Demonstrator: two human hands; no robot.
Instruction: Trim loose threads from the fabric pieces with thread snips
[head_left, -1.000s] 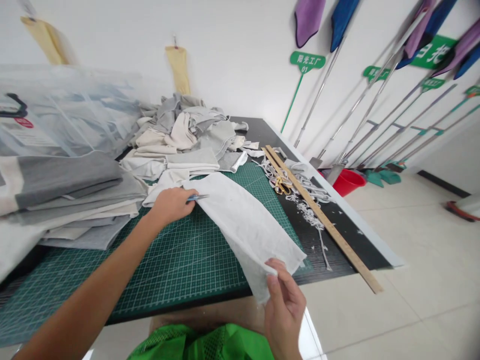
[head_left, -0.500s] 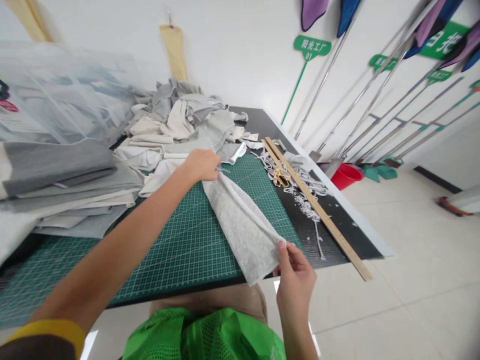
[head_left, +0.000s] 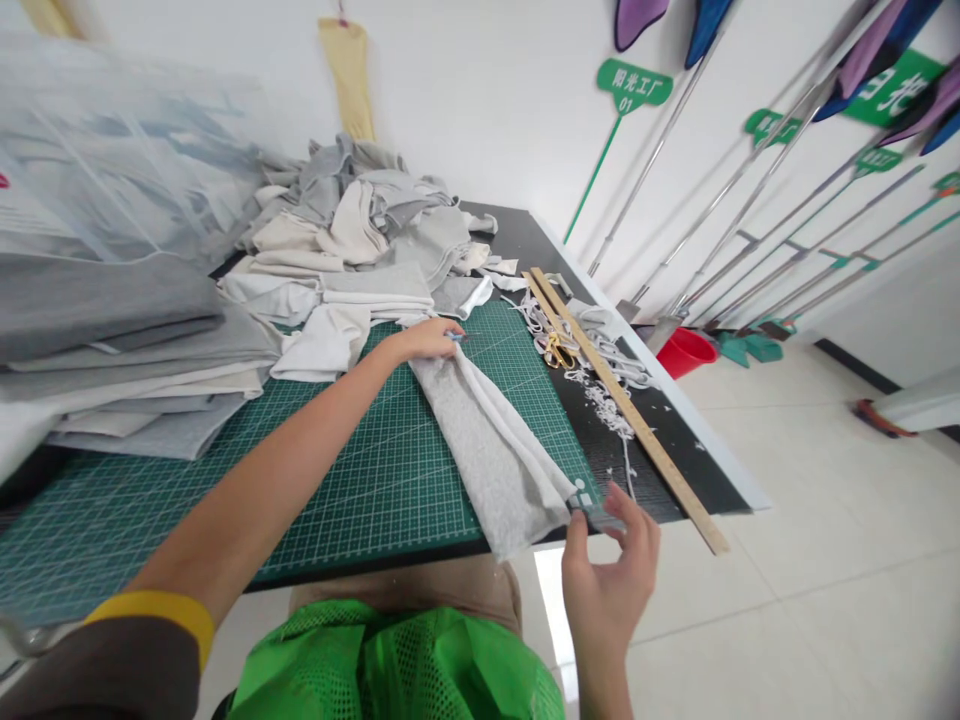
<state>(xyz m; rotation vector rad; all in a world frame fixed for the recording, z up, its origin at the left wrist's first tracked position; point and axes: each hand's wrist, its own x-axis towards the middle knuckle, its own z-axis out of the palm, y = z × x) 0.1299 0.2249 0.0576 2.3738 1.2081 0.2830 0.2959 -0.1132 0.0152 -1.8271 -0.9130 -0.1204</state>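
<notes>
Open mat: I see bare green cutting mat (head_left: 330, 480) at 8 o'clock of the folded cloth strip (head_left: 491, 440); a hand could pass there under my left arm.
Left wall: stacked grey fabric (head_left: 112, 340) blocks the 9 o'clock side.
Far end: a loose cloth heap (head_left: 367, 225) closes off 12 o'clock, just beyond my left hand (head_left: 427, 340).
Right side: scissors (head_left: 559, 350), trimmings (head_left: 607, 400) and a wooden ruler (head_left: 630, 415) crowd 2 o'clock.
Near edge: counter (head_left: 675, 465) rim at 5 o'clock, my right hand (head_left: 611, 580) beside it, open floor (head_left: 825, 560) beyond.
</notes>
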